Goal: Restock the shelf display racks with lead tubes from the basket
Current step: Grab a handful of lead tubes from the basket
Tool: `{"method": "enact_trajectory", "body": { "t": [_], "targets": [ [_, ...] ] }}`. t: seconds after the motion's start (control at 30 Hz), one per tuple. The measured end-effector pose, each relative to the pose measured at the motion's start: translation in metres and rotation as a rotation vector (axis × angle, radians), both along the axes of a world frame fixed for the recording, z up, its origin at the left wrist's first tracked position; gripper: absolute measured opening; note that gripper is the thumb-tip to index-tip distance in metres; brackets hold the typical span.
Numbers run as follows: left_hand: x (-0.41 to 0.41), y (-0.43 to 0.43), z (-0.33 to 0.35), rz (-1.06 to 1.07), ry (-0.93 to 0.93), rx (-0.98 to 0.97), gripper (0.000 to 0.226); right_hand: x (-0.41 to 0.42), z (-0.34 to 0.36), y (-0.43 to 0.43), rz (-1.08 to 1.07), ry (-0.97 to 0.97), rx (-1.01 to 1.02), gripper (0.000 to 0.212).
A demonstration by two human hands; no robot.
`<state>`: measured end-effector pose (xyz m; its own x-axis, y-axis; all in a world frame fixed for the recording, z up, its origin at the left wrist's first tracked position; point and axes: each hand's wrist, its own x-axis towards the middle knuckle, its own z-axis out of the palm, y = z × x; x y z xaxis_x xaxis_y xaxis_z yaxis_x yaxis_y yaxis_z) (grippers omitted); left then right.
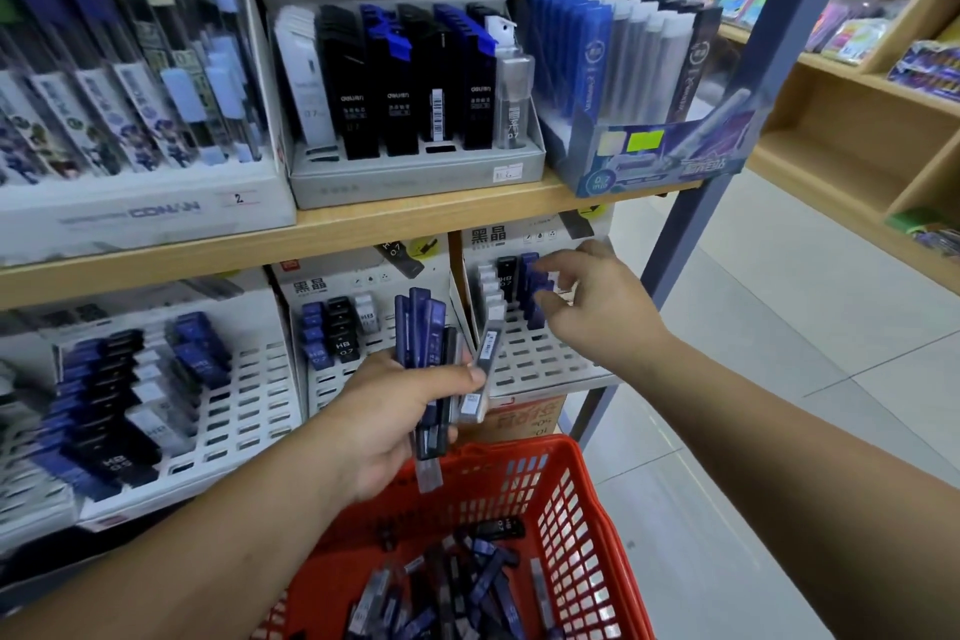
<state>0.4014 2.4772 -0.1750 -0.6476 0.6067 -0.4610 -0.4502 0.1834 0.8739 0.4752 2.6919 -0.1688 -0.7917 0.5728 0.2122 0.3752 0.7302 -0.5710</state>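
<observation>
Found left hand [410,411] gripping a fanned bundle of lead tubes [426,327], mostly blue with one or two clear, held upright just above the near red basket [571,499]. Found right hand [592,301] extended to the right rack [535,353] on the lower shelf, thumb and forefinger narrowed to what looked like a pinch on a blue tube [535,286] in the rack's far rows; blurred there, so could not tell seated from half seated. Noted many loose tubes [467,582] heaped in the basket bottom, blue and dark mixed. Noted right rack filled only along its far rows, with white, black and blue columns started and most near slots bare. Noted middle rack [363,359] much the same: short columns at the far end, open slots nearer. Noted left rack [234,405] fullest of the three, with long blue, black and white columns, yet with open slots toward its right side. Saw boxes on the upper shelf [363,224] standing stocked, apparently outside this job. Judged task under way but well short of half: a handful in hand, a large heap waiting, three racks with room. Judged remaining work as repeated sorting by colour and slotting, column by column, then back to the basket for another handful.
</observation>
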Motion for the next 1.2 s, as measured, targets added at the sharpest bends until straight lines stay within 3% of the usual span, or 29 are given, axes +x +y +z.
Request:
{"method": "enact_trajectory", "body": {
  "t": [0.1,0.17,0.27,0.37,0.43,0.53,0.63,0.77,0.93,1.03,1.2],
  "targets": [
    [-0.001,-0.002,0.005,-0.001,-0.02,0.024,0.026,0.001,0.022,-0.028,0.105,0.031,-0.521,0.01],
    [-0.001,-0.004,0.009,-0.009,-0.041,0.046,0.03,0.006,0.028,-0.042,0.246,-0.059,-0.687,0.011],
    [-0.004,-0.011,0.011,-0.007,-0.066,0.067,0.039,0.01,0.026,-0.045,0.397,-0.129,-0.556,0.023],
    [-0.008,-0.019,0.012,0.017,-0.108,0.095,0.039,0.012,0.027,-0.047,0.53,-0.151,-0.298,0.023],
    [-0.008,-0.023,0.014,0.021,-0.133,0.115,0.041,0.014,0.021,-0.05,0.536,-0.096,-0.23,0.018],
    [-0.01,-0.024,0.014,0.072,-0.167,0.133,0.041,0.019,0.019,-0.052,0.412,-0.072,-0.457,0.01],
    [-0.013,-0.024,0.012,0.124,-0.13,0.13,0.026,0.023,0.018,-0.051,0.267,-0.154,-0.763,0.01],
    [-0.011,-0.024,0.014,0.129,-0.03,0.099,0.022,0.023,0.016,-0.057,0.303,-0.184,-0.946,0.019],
    [-0.009,-0.022,0.013,0.138,0.101,0.038,0.032,0.02,0.018,-0.062,0.37,-0.169,-0.918,0.018],
    [-0.005,-0.021,0.014,0.08,0.083,0.037,0.03,0.016,0.02,-0.062,0.398,-0.136,-0.812,0.018],
    [-0.007,-0.024,0.009,0.049,-0.067,0.054,0.021,0.014,0.014,-0.044,0.105,0.097,-0.631,0.016]
  ]
}}
